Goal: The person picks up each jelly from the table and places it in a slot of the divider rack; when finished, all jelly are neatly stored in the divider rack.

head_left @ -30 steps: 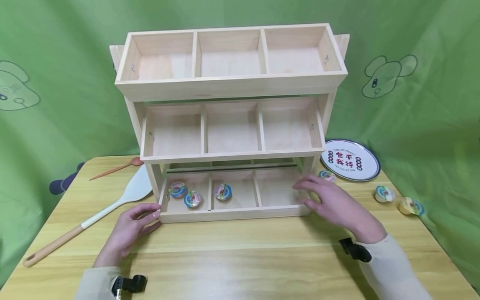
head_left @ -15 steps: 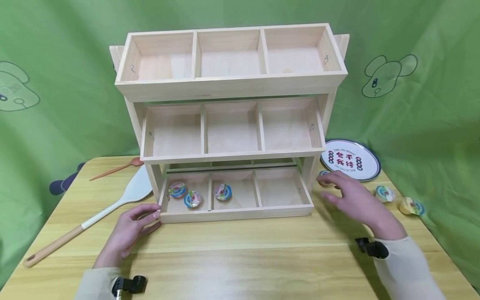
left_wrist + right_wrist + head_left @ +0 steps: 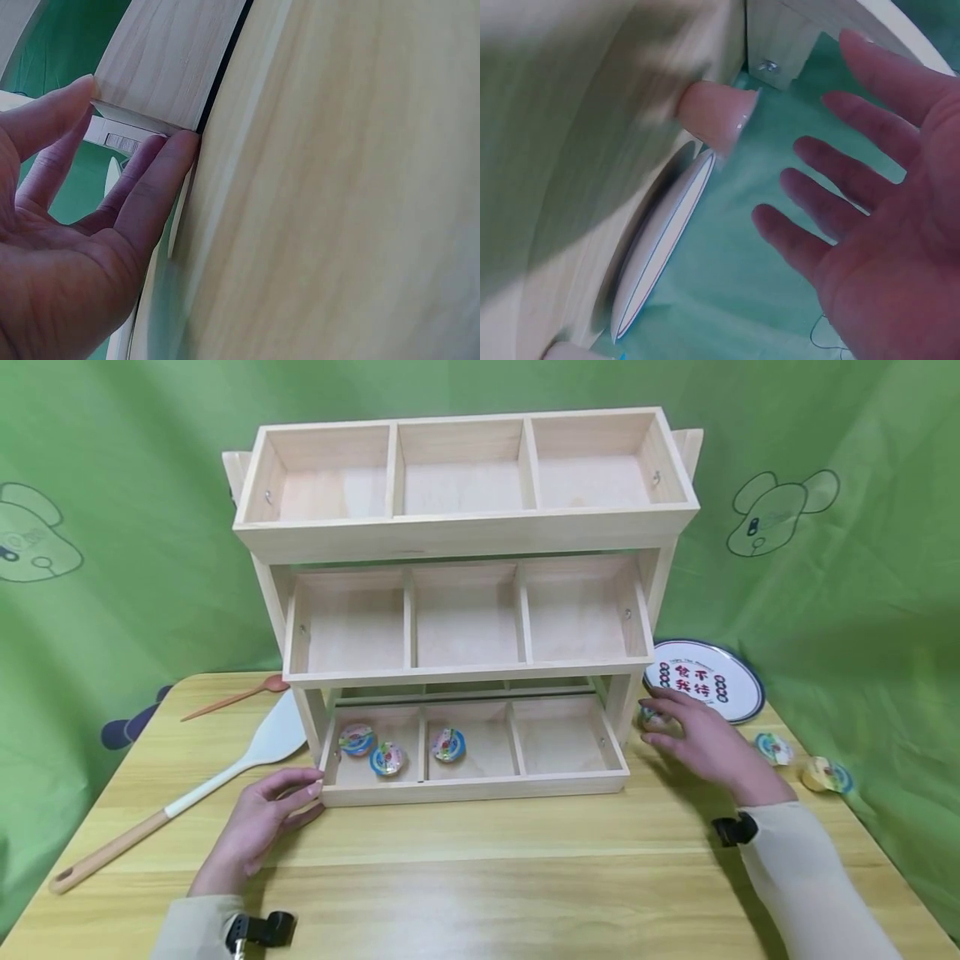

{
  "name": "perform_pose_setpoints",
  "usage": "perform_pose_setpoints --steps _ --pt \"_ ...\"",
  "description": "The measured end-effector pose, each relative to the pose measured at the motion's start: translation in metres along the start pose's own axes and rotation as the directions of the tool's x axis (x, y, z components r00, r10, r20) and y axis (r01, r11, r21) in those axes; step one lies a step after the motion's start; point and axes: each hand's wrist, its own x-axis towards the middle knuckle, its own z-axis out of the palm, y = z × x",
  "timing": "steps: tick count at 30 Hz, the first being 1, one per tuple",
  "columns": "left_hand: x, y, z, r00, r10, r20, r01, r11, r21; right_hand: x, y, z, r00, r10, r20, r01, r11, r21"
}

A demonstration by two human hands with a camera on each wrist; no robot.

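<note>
Cup, pink-sided, stands on the table just right of the rack, close by the left edge of the plate. Over it the person's right hand: fingers extended and spread, thumb apart, nothing in the grasp. From overhead the fingertips cover part of the cup (the right wrist view shows a gap between the two, so no contact).

Farther right, near the table's edge, a white-and-blue-lidded cup and, just beyond it, a yellow-sided cup; hard to say whether that last one is tipped.

Rack is pale wood, three tiers, each split into three compartments. Lowest tier, the tray, bears three more: a pink-lidded cup and a neighbouring cup in its left compartment, a single cup in its middle one.

At the tray's front left corner, the left hand. Thumb touches the upper part of the corner, a fingertip the lower part near the tabletop; fingers lightly bent, spread, not wrapped around the wood.

Left of the rack, a white spatula with wooden handle slants across the table; behind it, a brown spoon. Green cloth hangs behind everything
</note>
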Motion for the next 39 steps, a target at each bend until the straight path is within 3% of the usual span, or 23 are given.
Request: perform_pose_setpoints --steps 7,14,21,39 --pt "0.000 0.000 0.000 1.000 0.001 0.002 -0.001 1.000 -0.005 0.011 0.007 0.004 0.998 -0.003 0.065 0.005 1.000 -0.019" --pt "-0.001 0.000 0.000 1.000 0.001 -0.001 -0.001 1.000 -0.009 0.018 0.013 0.009 0.995 -0.064 0.071 0.069 0.995 -0.078" --pt "-0.001 -0.001 0.001 1.000 -0.004 -0.002 0.004 1.000 -0.011 0.022 0.017 0.010 0.997 -0.059 0.055 0.065 0.991 -0.120" --pt "-0.001 0.000 0.001 1.000 -0.007 -0.003 0.007 1.000 -0.007 0.005 0.012 -0.001 0.997 -0.042 0.070 0.045 0.998 -0.045"
